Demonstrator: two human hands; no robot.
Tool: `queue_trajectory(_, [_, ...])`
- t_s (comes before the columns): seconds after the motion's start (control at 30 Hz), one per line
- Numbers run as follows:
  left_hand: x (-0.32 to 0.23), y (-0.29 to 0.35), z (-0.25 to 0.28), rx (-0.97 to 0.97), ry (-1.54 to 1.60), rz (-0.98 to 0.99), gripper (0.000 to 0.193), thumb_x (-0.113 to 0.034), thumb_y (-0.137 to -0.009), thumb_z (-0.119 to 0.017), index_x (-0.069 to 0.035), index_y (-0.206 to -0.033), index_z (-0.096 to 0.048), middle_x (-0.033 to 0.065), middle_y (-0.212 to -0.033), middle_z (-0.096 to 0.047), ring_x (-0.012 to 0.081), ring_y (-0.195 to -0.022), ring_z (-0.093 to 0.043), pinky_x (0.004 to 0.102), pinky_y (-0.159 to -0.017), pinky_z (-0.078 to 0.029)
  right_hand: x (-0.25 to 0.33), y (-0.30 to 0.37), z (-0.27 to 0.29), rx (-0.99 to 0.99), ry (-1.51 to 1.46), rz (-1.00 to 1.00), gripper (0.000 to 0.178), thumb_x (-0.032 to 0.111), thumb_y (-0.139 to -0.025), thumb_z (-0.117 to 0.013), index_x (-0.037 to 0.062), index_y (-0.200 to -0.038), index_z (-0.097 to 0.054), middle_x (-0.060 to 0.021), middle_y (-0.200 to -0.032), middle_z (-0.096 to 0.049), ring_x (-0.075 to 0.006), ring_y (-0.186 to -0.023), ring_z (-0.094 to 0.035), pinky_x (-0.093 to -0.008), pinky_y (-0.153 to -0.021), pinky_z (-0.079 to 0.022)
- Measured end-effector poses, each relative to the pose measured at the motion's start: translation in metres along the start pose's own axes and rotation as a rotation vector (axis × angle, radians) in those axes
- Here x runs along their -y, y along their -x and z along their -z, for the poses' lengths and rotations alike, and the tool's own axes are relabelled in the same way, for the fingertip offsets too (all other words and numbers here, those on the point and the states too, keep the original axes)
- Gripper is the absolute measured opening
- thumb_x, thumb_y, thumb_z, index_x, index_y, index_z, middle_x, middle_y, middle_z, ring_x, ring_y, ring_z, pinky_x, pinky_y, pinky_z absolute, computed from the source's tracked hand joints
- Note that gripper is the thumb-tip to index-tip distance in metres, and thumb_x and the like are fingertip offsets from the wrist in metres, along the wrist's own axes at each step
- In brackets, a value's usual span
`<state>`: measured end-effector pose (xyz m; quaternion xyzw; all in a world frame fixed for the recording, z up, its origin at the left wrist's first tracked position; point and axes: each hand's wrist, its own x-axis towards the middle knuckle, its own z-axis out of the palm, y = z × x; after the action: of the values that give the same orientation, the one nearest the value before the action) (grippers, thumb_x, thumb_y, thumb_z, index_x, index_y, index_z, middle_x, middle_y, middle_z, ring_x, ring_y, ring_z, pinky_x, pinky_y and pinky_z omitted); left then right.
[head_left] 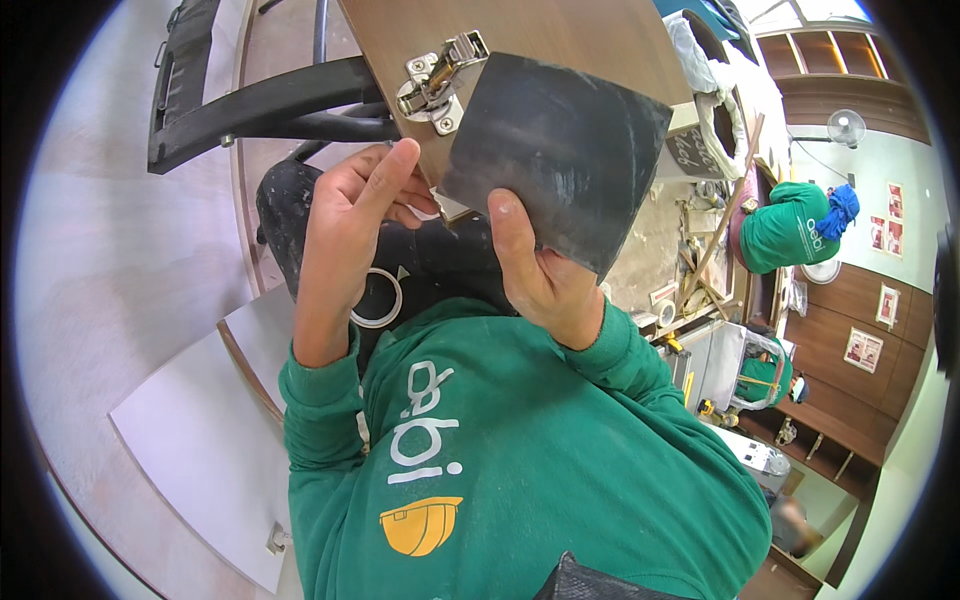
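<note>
My right hand (540, 270) grips a dark, roughly square sheet (560, 150) with pale scuffs, thumb on its front face and fingers hidden behind. The sheet stands tilted in front of a brown wooden board (540, 35) and covers part of it. Beside the sheet, a metal cabinet hinge (440, 85) is screwed onto the board. At the board's near left corner my left hand (345, 215) has its fingers curled in, thumb pointing up. A small whitish piece shows by those fingertips, and what they hold is unclear. A pale ring (377, 298) lies on my dark trousers.
A black metal frame (270, 105) reaches in from the left. A white panel (200, 450) leans at lower left. On the right are a lined bin (715, 130), a tape roll (664, 313) and wood strips. Two people in green work farther off, one (790, 228) with a blue head covering.
</note>
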<state>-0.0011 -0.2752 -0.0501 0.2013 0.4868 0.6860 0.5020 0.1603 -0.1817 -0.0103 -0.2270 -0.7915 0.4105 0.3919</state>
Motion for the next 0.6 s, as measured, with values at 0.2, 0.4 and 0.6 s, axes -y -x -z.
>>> queue_trajectory(0.2, [0.003,-0.003,-0.001,-0.018,-0.021,0.001,0.032,-0.032,-0.100,-0.071,0.000,-0.099,-0.072,0.0056,-0.087,-0.073,0.0120,-0.075,-0.069,0.0234,-0.069,-0.050,-0.015,-0.001,0.001,0.043,0.129,0.162,0.018,0.005,-0.088,-0.070,-0.0028,-0.103,-0.073,-0.0166,-0.103,-0.074,-0.0372,-0.095,-0.069,-0.0439,-0.090,-0.052])
queue_trajectory(0.4, [0.005,-0.004,-0.002,-0.019,0.030,0.013,0.030,-0.028,-0.099,-0.072,0.001,-0.098,-0.072,0.0068,-0.088,-0.073,0.0129,-0.073,-0.069,0.0252,-0.069,-0.055,-0.017,0.001,-0.001,0.014,0.088,0.172,0.018,0.006,-0.088,-0.072,-0.0018,-0.105,-0.073,-0.0150,-0.103,-0.074,-0.0315,-0.089,-0.072,-0.0378,-0.081,-0.056])
queue_trajectory(0.6, [0.004,-0.004,-0.002,-0.033,0.073,0.030,0.029,-0.026,-0.099,-0.073,0.003,-0.101,-0.071,0.0093,-0.090,-0.073,0.0151,-0.073,-0.070,0.0284,-0.071,-0.060,0.001,0.009,0.003,0.103,0.011,0.014,0.024,0.007,-0.098,-0.062,-0.0023,-0.118,-0.069,-0.0125,-0.112,-0.073,-0.0218,-0.098,-0.069,-0.0334,-0.088,-0.053])
